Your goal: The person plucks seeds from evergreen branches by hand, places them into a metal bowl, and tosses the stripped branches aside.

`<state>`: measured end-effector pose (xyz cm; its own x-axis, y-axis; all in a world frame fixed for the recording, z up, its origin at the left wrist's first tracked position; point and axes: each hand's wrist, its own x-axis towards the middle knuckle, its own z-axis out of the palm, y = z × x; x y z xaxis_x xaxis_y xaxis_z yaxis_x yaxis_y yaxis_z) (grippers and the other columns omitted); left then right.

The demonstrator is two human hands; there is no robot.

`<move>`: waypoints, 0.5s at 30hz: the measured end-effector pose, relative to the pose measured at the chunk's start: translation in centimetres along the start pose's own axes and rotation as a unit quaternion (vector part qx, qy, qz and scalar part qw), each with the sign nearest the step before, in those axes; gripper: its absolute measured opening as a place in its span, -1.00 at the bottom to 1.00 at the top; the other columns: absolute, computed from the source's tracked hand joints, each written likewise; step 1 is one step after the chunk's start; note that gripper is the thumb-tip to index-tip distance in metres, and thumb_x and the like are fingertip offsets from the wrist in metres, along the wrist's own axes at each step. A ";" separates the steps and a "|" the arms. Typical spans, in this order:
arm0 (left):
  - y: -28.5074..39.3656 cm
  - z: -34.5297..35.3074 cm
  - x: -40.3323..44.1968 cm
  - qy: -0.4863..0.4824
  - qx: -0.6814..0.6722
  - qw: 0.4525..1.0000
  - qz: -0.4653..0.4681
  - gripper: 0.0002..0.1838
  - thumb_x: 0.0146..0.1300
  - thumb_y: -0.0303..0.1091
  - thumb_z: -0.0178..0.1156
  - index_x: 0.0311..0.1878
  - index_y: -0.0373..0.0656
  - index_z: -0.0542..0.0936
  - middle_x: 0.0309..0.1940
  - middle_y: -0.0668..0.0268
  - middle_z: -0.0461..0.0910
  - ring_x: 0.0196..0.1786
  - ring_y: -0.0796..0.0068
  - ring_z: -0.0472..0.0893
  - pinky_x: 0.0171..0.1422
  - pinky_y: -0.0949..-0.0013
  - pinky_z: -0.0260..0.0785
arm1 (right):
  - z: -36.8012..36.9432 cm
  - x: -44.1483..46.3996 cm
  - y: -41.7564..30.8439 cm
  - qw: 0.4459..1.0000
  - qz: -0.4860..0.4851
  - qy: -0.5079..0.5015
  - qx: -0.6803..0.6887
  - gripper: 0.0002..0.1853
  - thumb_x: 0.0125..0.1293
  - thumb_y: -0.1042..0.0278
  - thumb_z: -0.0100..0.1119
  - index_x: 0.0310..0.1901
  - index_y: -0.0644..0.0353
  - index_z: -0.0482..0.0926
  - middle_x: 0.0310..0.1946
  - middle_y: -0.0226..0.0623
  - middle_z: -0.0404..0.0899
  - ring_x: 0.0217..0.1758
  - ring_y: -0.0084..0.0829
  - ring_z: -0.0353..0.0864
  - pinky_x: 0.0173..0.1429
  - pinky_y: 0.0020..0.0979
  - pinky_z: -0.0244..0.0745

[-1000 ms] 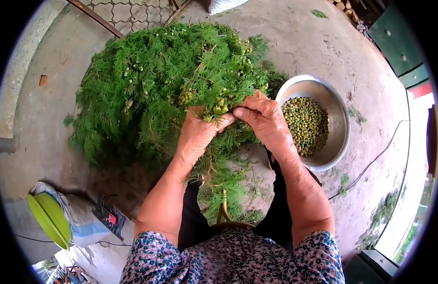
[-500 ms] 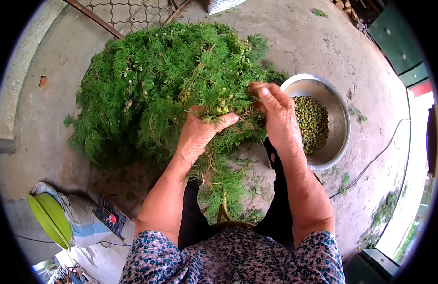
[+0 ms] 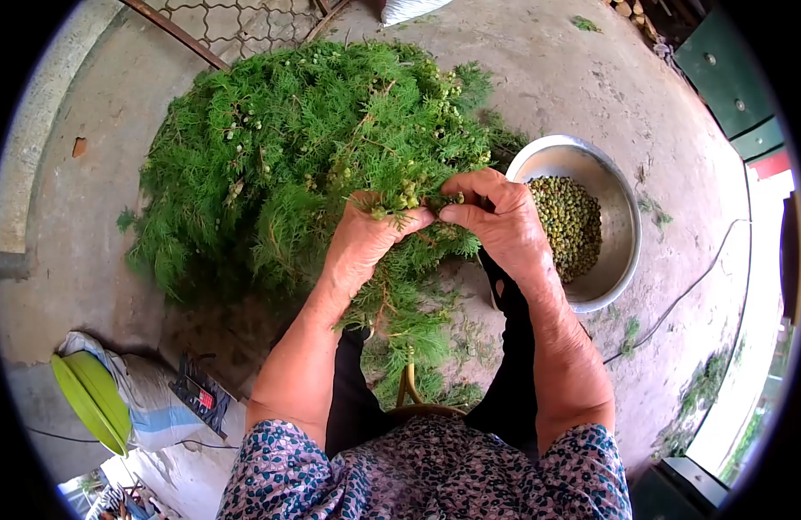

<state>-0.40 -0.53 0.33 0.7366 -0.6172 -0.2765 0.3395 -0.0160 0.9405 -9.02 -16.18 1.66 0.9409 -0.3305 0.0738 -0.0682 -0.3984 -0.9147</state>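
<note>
A large heap of green leafy branches [image 3: 270, 156] lies in front of me. My left hand [image 3: 366, 238] is closed round a sprig with a cluster of pale green cones [image 3: 409, 192], thumb pointing right. Just right of its thumb tip, my right hand [image 3: 500, 221] pinches at the sprig; a small dark green cone shows between thumb and forefinger. Right of that hand stands a metal basin [image 3: 624, 251], partly filled with small greenish-brown cones [image 3: 573, 230]. My right hand and wrist overlap its left edge.
A lime-green basin [image 3: 93, 394] leans by a sack [image 3: 158, 407] at lower left. Green cabinets [image 3: 721, 78] stand at upper right. A thin cable [image 3: 690, 290] crosses the floor. A white sack [image 3: 409, 9] is at the top edge, and green scraps lie around.
My right hand first pulled away to the right from the sprig, then came back beside my left thumb with its fingers pinched. My left hand has hardly moved.
</note>
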 end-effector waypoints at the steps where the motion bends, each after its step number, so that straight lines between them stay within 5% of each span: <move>1: 0.0 -0.1 0.0 -0.008 0.001 1.000 0.002 -0.77 -0.10 -0.41 0.40 -0.33 -0.20 0.61 -0.44 0.42 0.59 -0.41 0.67 0.51 -0.34 0.56 0.34 | 0.1 0.0 -0.1 1.000 0.000 0.000 0.000 -0.77 -0.04 0.46 0.31 -0.27 0.22 0.59 -0.47 -0.29 0.52 -0.40 -0.46 0.48 -0.28 -0.45 0.38; 5: 0.2 -0.6 0.0 -0.022 0.046 0.998 -0.038 -0.77 -0.09 -0.35 0.40 -0.35 -0.20 0.62 -0.47 0.43 0.59 -0.44 0.68 0.49 -0.37 0.57 0.31 | 0.8 0.5 1.3 0.998 -0.022 -0.017 0.050 -0.76 -0.05 0.48 0.31 -0.27 0.26 0.58 -0.48 -0.28 0.50 -0.41 -0.45 0.46 -0.29 -0.44 0.37; 10: -0.4 0.2 -0.5 0.021 -0.005 0.996 0.085 -0.76 -0.08 -0.32 0.39 -0.35 -0.20 0.62 -0.49 0.48 0.58 -0.44 0.70 0.46 -0.35 0.55 0.29 | 0.9 0.3 0.4 0.997 -0.074 -0.021 0.028 -0.77 -0.07 0.55 0.29 -0.29 0.29 0.57 -0.51 -0.29 0.45 -0.42 -0.41 0.43 -0.32 -0.45 0.36; 15: -0.9 0.3 0.2 0.036 0.000 0.995 0.088 -0.80 -0.05 -0.36 0.36 -0.33 -0.20 0.62 -0.45 0.47 0.59 -0.41 0.69 0.47 -0.29 0.53 0.32 | 2.7 -0.4 -0.3 0.986 -0.124 0.110 -0.020 -0.76 -0.09 0.65 0.24 -0.30 0.26 0.55 -0.57 -0.31 0.37 -0.47 -0.38 0.41 -0.38 -0.45 0.35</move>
<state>-0.77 -0.91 -0.54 0.8253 -0.5518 -0.1204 0.2015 0.0885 0.9755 -8.43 -13.62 0.79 0.8355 -0.3954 0.3817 0.1376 -0.5219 -0.8418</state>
